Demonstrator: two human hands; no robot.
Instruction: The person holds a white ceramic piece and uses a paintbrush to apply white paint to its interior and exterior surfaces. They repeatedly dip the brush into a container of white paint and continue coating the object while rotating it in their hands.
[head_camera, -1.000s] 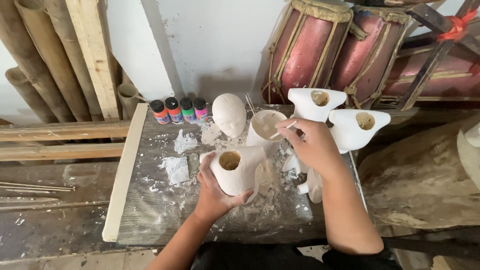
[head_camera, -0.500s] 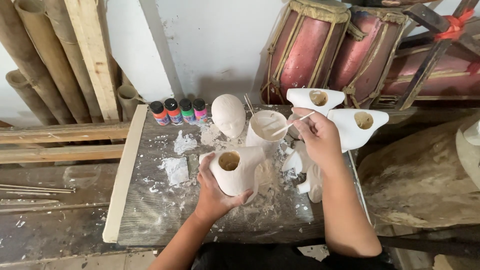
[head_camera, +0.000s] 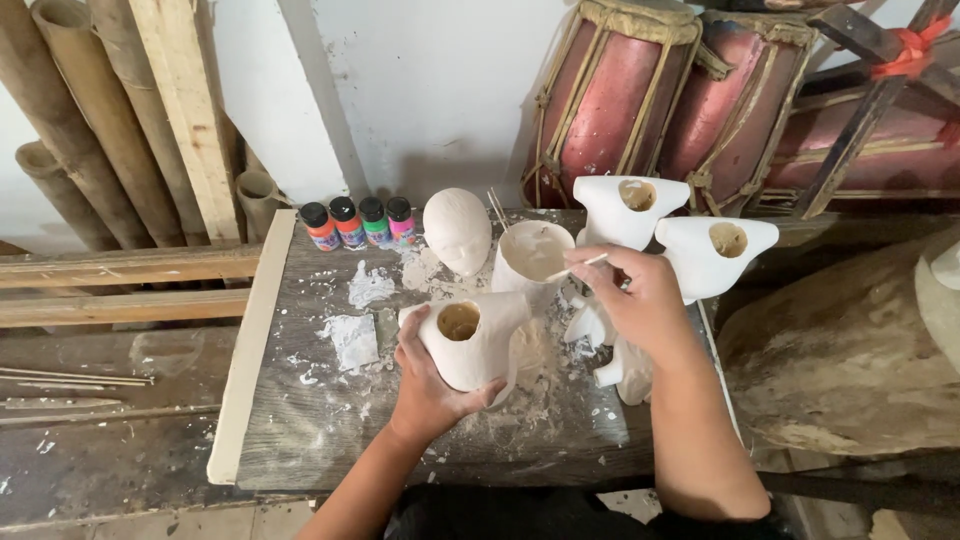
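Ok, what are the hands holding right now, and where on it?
Left hand grips the white hollow torso piece around its lower body. Right hand pinches a thin stick near its end, over the cup.

Soft even daylight, sharp focus, slight wide-angle distortion

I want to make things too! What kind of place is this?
Probably a craft workshop. White torso-shaped pieces and a white head sit on a paint-splattered wooden table, beside small paint bottles. Bamboo poles lean on the wall.
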